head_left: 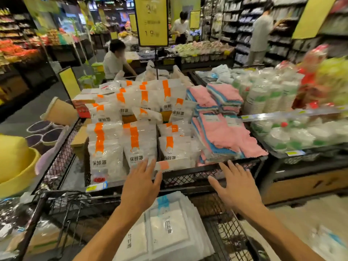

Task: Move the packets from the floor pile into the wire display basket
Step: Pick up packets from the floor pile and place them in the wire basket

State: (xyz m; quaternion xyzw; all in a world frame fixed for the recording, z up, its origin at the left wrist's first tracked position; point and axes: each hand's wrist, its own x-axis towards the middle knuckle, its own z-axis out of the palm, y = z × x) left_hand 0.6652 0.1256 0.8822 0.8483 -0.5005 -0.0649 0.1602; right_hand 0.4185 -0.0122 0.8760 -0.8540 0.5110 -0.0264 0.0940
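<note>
Floor pile not clearly visible; blurred packets (327,242) at lower right, cut by the frame edge. Right side of frame smeared, goods there hard to read. Both hands hold nothing, fingers spread: left hand (140,183) at center, right hand (235,187) right of it, both over the front rim of the wire basket (188,178). Basket holds white packs (105,147) with orange stripes and pink cloths (226,136). Bottom center, a cart (226,232) holds flat white packets (169,228).

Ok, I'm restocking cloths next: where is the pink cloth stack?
In the head view the pink cloth stack lies right of centre, between the orange-striped packets and the bagged paper cups.
</note>
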